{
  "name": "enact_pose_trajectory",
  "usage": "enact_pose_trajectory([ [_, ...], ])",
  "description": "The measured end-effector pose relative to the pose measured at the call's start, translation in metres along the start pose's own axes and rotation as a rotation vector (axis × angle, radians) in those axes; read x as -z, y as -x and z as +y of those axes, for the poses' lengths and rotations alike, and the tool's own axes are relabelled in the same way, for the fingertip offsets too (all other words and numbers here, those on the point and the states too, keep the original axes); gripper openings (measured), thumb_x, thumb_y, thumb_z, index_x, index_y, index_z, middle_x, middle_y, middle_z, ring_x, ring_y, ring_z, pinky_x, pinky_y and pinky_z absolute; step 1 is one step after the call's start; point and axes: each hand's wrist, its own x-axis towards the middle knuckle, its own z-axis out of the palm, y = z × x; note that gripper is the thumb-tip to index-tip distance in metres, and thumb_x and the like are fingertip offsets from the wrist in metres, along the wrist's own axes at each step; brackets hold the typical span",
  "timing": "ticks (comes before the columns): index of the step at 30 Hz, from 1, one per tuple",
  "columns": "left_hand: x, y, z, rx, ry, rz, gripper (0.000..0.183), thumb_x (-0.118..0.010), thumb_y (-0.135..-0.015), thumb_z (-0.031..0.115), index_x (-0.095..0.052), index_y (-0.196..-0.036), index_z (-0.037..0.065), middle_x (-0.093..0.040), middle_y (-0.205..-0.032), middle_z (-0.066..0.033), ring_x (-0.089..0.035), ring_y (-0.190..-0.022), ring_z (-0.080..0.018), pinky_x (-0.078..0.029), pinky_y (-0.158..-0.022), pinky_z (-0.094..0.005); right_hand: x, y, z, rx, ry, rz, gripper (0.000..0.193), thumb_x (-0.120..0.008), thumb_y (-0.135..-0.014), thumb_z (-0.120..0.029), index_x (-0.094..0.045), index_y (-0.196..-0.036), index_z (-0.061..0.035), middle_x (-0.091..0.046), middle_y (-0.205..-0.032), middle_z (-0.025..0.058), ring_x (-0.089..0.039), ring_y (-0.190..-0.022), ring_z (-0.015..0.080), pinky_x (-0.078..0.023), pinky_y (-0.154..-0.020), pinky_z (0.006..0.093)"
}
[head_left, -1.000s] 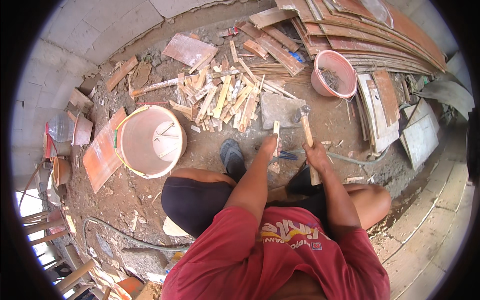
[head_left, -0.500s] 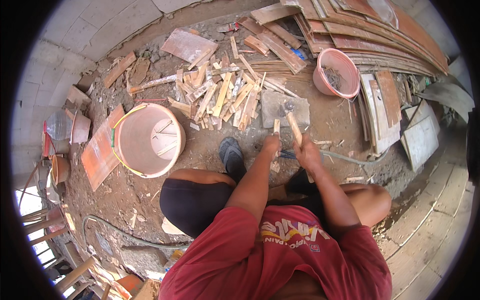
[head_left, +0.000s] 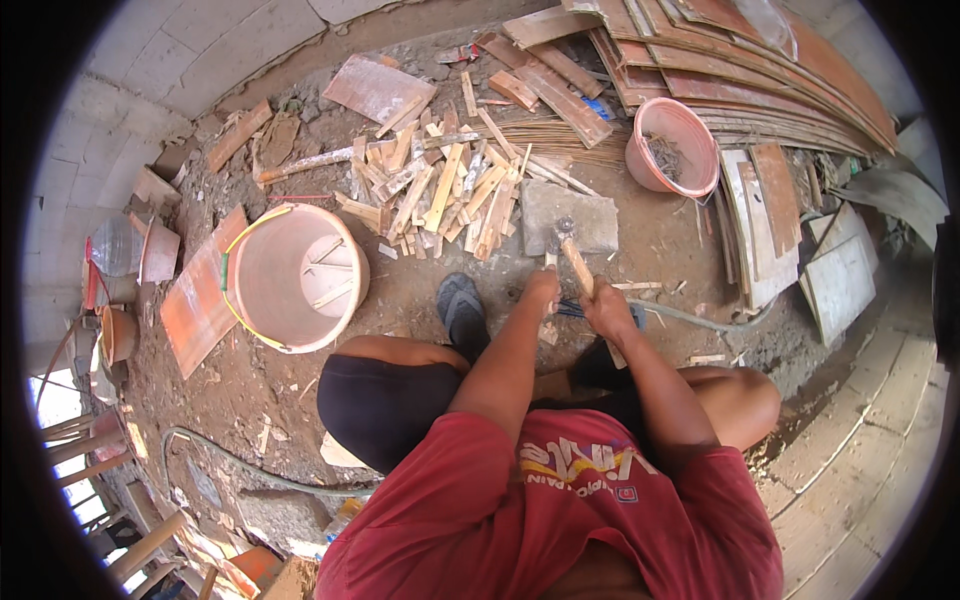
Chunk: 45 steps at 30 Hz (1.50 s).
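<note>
Left hand: The left hand (head_left: 541, 290) has its fingers curled shut around a narrow wood strip (head_left: 551, 259), just off the slab's near edge.
Wood strip: It stands out beyond the far side of the left fingers, pointing at the slab; a short pale end also shows below the grip.
Right hand: The right hand (head_left: 606, 311) is closed around the handle of a hammer (head_left: 577, 263), below its middle, with the butt end sticking out under the fist; the finger undersides are hidden.
Hammer head: It lies over the slab's near edge, left of that edge's middle, right by the strip's upper end; whether they touch cannot be told.
Slab: The grey slab (head_left: 590, 208) lies flat on the ground ahead of both hands.
Wood pile: Loose cut pieces form a wood pile (head_left: 440, 195) beside the slab's left edge.
Large bucket: A large bucket (head_left: 250, 280) with a yellow handle, some sticks inside, stands well left of the hands.
Small bucket: A pink bucket (head_left: 650, 180) holding dark bits stands off the slab's far right corner.
Panels: Stacked panels (head_left: 740, 75) lie beyond the pink bucket.
</note>
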Motion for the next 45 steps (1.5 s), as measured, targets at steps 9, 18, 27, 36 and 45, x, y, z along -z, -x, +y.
enact_pose_trajectory([
  [9,0.004,0.012,0.002,-0.032,0.518,-0.316,0.030,-0.035,-0.105,0.029,-0.050,-0.114,0.005,-0.059,-0.096,-0.0133,-0.059,-0.077,-0.0255,-0.052,-0.067,-0.0397,0.013,0.009,-0.003,-0.146,-0.634,0.002,0.035,-0.075,-0.083,-0.022,-0.060,-0.102,0.0033,-0.066,-0.081,0.0135,-0.063,-0.069,0.0207,-0.051,-0.057,0.0327],
  [18,0.008,0.034,-0.005,-0.163,0.565,-0.581,0.048,-0.030,-0.106,0.033,-0.040,-0.136,-0.003,-0.052,-0.130,-0.0171,-0.054,-0.110,-0.0254,-0.048,-0.090,-0.0401,0.012,0.012,-0.012,-0.217,-1.069,-0.018,0.032,-0.073,-0.084,-0.017,-0.059,-0.103,0.0038,-0.066,-0.084,0.0108,-0.065,-0.070,0.0174,-0.054,-0.054,0.0277],
  [27,0.012,0.071,0.039,0.051,-0.544,-0.102,0.053,-0.051,-0.095,0.049,-0.058,-0.118,0.002,-0.067,-0.108,-0.0155,-0.063,-0.102,-0.0348,-0.048,-0.087,-0.0511,0.016,-0.002,0.015,-0.167,-0.847,0.067,0.028,-0.063,-0.082,-0.006,-0.056,-0.104,0.0079,-0.063,-0.074,0.0108,-0.062,-0.060,0.0166,-0.053,-0.055,0.0293],
  [36,0.013,0.043,0.021,-0.780,-1.384,-0.183,0.049,-0.064,-0.086,0.042,-0.062,-0.118,0.004,-0.069,-0.093,-0.0194,-0.067,-0.087,-0.0318,-0.051,-0.078,-0.0448,0.047,-0.020,0.043,-0.061,-0.547,-0.184,0.020,-0.065,-0.080,-0.009,-0.057,-0.094,0.0020,-0.059,-0.068,0.0057,-0.058,-0.059,0.0153,-0.047,-0.053,0.0310],
  [45,-0.002,0.028,0.011,-0.170,-0.279,-0.152,0.029,-0.048,-0.100,0.027,-0.048,-0.116,0.004,-0.056,-0.079,-0.0104,-0.059,-0.061,-0.0210,-0.054,-0.051,-0.0373,0.038,-0.023,0.052,-0.204,-0.393,0.138,0.041,-0.069,-0.081,-0.024,-0.059,-0.106,0.0069,-0.064,-0.094,0.0304,-0.062,-0.094,0.0448,-0.048,-0.082,0.0454],
])
